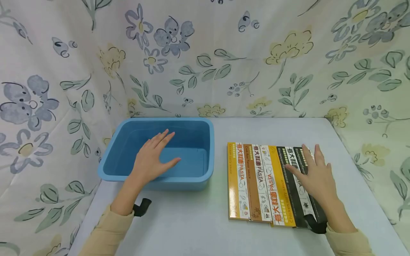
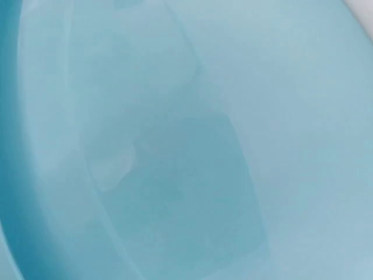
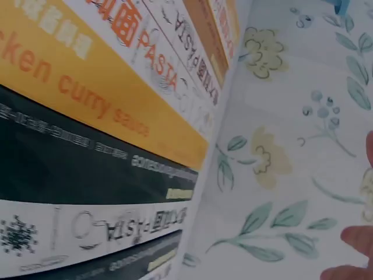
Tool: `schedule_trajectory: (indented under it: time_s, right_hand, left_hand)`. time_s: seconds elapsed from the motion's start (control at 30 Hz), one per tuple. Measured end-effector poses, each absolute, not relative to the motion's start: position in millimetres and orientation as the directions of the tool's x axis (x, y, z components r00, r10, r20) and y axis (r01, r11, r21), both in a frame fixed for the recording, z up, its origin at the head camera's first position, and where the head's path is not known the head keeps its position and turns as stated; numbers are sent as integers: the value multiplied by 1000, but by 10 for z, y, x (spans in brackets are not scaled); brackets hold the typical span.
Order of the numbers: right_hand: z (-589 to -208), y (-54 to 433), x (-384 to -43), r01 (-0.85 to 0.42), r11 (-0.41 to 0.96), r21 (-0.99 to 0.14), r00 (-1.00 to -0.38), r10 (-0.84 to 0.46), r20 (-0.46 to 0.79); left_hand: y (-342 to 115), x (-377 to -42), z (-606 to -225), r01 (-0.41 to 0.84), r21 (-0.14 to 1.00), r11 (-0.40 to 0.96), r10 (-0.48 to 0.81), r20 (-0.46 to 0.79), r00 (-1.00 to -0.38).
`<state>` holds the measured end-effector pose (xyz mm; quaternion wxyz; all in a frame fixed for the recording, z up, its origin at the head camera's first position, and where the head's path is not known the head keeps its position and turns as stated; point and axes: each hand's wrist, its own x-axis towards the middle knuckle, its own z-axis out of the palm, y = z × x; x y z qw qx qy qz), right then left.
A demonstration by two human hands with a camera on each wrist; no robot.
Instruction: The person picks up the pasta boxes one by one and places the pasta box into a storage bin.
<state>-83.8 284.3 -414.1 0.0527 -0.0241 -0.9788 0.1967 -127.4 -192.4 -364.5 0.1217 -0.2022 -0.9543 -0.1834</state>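
A flat, smooth, white surface with a rounded far corner lies below the left grip and the right grip, its far edge running straight across beyond both. Off-white, softly creased cloth, printed with grey-blue flowers, green leafy sprigs and pale yellow blossoms, hangs like a wall past that edge and also flanks the surface to the left of the left grip and to the right of the right grip. Soft, diffuse light falls over everything, with a slightly greener tint on the cloth right of the right grip.
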Motion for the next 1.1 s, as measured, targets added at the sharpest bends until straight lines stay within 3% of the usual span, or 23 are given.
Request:
schedule_trajectory:
  time_s: [0.27, 0.37, 0.57, 0.7, 0.83, 1.1]
  right_hand:
    - [-4430, 2950, -605, 107, 846, -522, -983, 167, 69]
    - [-4546, 3011, -522, 120, 820, -559, -980, 188, 64]
    - [-4784, 3128, -303, 101, 781, -616, -962, 235, 141]
    - [-4928, 3181, -159, 114, 791, -601, -937, 286, 200]
    - [-5028, 3227, -36, 133, 786, -604, -921, 324, 218]
    - [-5261, 3343, 163, 83, 833, -547, -926, 267, 267]
  left_hand:
    - [-2088, -1084, -3763, 493, 557, 668, 311, 393, -865]
    - [-2163, -1048, -3810, 547, 561, 622, 295, 479, -827]
    - [-2376, -1029, -3891, 701, 492, 517, 256, 692, -675]
    - [-2551, -1007, -3918, 722, 454, 522, 216, 749, -627]
    - [-2743, -979, -3935, 674, 468, 572, 155, 745, -649]
    - [-3103, -972, -4020, 513, 478, 713, 29, 711, -702]
